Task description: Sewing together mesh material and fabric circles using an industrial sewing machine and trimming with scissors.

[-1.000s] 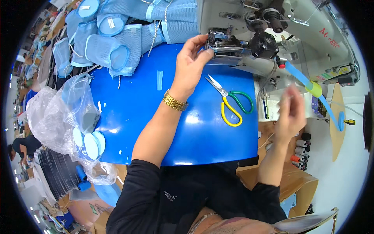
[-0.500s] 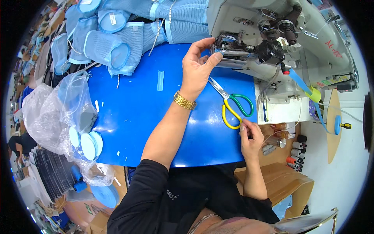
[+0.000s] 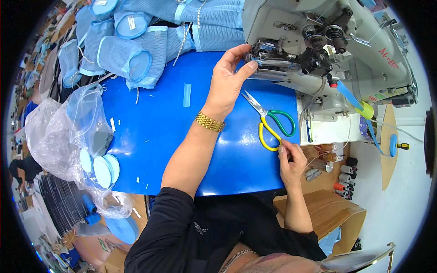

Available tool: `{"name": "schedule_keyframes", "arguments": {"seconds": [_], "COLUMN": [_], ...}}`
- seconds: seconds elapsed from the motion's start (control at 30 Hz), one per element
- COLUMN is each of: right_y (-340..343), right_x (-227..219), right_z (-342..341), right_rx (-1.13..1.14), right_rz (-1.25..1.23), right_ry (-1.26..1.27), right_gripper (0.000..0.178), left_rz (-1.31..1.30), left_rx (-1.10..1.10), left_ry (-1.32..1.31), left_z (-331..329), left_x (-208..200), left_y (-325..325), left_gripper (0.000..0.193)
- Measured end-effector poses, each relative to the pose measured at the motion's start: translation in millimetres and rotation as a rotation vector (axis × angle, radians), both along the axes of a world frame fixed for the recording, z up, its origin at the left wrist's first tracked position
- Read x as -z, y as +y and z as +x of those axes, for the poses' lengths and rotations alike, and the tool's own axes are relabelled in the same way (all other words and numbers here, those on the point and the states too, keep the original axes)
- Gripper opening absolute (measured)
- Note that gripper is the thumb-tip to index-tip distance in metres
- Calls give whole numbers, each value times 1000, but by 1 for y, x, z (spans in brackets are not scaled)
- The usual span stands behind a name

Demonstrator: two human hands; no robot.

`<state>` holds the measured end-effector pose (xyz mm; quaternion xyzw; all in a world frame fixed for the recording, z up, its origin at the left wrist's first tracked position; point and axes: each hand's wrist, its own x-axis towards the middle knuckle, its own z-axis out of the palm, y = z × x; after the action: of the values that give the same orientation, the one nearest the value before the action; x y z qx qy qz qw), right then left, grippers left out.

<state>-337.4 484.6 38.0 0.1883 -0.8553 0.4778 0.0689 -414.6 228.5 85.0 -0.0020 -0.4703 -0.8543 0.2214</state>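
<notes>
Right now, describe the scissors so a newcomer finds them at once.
Start at the grey sewing machine at the top right, then drop to the blue table mat in front of it. The scissors lie near its right edge, blades closed, with the right hand at their handles: one loop yellow, one green.

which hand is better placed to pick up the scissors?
Right. The right hand already touches the yellow handle of the scissors; the left hand is up at the sewing machine, pinching something there.

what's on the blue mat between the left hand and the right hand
In the head view, scissors with green and yellow handles lie between the left hand and right hand, on the blue mat.
</notes>
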Motion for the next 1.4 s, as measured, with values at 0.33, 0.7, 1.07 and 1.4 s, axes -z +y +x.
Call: {"name": "schedule_keyframes", "arguments": {"seconds": [0.33, 0.7, 1.07, 1.4], "right_y": [-3, 3, 6, 33], "right_x": [1, 3, 27, 28], "right_z": [0, -2, -15, -22], "right_rx": [1, -5, -28, -3], "right_rz": [32, -1, -110, -80], "right_ry": [9, -34, -126, -107], "right_gripper": [16, 16, 20, 24], "left_rz": [-52, -1563, -1278, -1020], "left_rx": [-69, -440, -363, -315], "left_ry": [-39, -618, -447, -682], "left_z": [0, 119, 294, 319], "left_x": [-2, 75, 56, 34], "left_y": [0, -73, -38, -4], "left_gripper": [43, 62, 21, 19]}}
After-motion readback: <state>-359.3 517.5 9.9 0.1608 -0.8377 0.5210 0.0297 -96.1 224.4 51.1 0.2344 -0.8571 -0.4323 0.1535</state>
